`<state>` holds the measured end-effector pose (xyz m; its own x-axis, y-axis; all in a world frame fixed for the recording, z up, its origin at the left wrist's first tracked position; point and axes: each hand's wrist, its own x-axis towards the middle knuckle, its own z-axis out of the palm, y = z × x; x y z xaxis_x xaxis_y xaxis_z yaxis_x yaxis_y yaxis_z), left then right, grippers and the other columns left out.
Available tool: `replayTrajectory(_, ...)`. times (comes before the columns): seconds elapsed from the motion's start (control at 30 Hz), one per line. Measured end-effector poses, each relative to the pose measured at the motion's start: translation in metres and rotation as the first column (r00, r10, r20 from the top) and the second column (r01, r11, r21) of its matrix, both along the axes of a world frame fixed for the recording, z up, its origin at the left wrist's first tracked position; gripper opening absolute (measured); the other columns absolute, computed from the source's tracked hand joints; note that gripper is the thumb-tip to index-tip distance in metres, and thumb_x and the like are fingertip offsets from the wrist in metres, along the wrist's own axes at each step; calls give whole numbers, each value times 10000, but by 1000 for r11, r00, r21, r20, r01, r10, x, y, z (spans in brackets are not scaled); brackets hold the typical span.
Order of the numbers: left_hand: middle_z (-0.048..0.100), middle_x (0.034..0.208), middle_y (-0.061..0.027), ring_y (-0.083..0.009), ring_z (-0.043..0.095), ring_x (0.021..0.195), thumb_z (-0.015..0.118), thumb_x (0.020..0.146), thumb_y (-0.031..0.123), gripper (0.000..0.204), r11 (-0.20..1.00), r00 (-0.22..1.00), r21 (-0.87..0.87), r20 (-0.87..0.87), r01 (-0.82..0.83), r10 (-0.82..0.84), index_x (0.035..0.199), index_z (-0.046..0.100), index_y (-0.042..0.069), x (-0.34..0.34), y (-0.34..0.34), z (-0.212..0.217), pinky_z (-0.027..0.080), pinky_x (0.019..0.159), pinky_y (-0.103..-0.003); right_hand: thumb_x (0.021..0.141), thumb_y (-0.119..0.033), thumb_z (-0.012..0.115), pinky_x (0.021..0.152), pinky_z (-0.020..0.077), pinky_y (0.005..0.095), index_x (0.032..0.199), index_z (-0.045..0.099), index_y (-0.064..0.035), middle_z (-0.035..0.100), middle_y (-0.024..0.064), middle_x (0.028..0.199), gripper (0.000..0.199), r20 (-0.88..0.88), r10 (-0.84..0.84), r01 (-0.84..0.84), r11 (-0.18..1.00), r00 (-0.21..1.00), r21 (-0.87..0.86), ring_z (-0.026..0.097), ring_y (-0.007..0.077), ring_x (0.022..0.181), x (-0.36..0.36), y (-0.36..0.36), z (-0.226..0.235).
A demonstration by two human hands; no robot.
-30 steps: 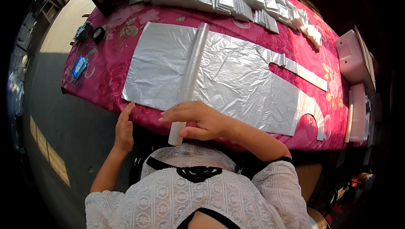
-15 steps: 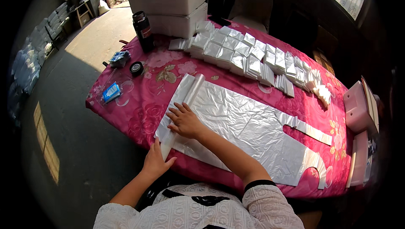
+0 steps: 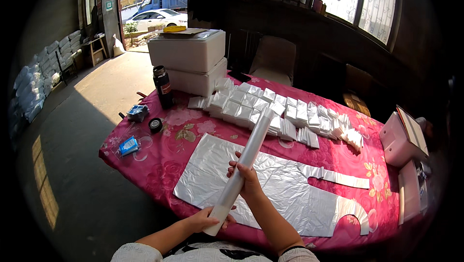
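Observation:
A long rolled tube of clear plastic film [image 3: 244, 164] is lifted off the table, tilted from near my body up toward the far right. My left hand [image 3: 207, 219] holds its near end. My right hand [image 3: 246, 177] grips it around the middle. Below it a flat silvery plastic sheet [image 3: 285, 184], cut to an apron-like outline with strap strips at its right end, lies spread on the pink flowered tablecloth [image 3: 183, 134].
Rows of folded white plastic packets [image 3: 285, 112] line the far side of the table. Two stacked white foam boxes [image 3: 188, 59], a dark bottle [image 3: 163, 86], a tape roll [image 3: 155, 125] and small blue packets [image 3: 129, 144] lie at the left. Pink boxes [image 3: 398, 141] sit at right.
The rolled film, which lay pressed on the sheet under my right hand, is now lifted in both hands. My view has tipped upward, showing the far room and windows.

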<state>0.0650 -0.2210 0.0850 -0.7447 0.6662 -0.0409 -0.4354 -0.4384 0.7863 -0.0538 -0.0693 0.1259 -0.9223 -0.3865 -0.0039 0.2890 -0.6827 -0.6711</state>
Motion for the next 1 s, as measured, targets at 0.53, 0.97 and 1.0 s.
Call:
replayTrajectory(0.53, 465, 761, -25, -81, 502, 624, 715, 664, 277, 856, 940, 920, 251, 257, 231, -295, 1313, 285, -79, -22, 81, 20, 458, 554, -223, 757, -215, 668, 690, 507, 299, 1206, 311, -10, 529, 82, 862, 609, 11, -180, 179, 984, 984, 8, 561, 143, 753, 25, 78, 8)
replayTrajectory(0.97, 557, 773, -50, -131, 556, 618, 413, 882, 480, 526, 819, 988, -564, 37, -102, 148, 1135, 460, 22, -26, 91, -31, 479, 566, -281, 741, -167, 692, 661, 496, 309, 1035, 409, -6, 543, 90, 854, 438, 6, -318, 287, 864, 948, 413, 583, 168, 749, 37, 69, -55)
replayTrajectory(1.0, 550, 750, -46, -130, 549, 593, 412, 876, 499, 550, 872, 980, -490, 170, -8, 105, 1144, 462, 21, -24, 85, -32, 475, 548, -276, 739, -171, 696, 664, 496, 311, 1036, 409, -6, 544, 88, 852, 445, 30, -310, 273, 875, 950, 400, 584, 167, 750, 32, 71, -58)
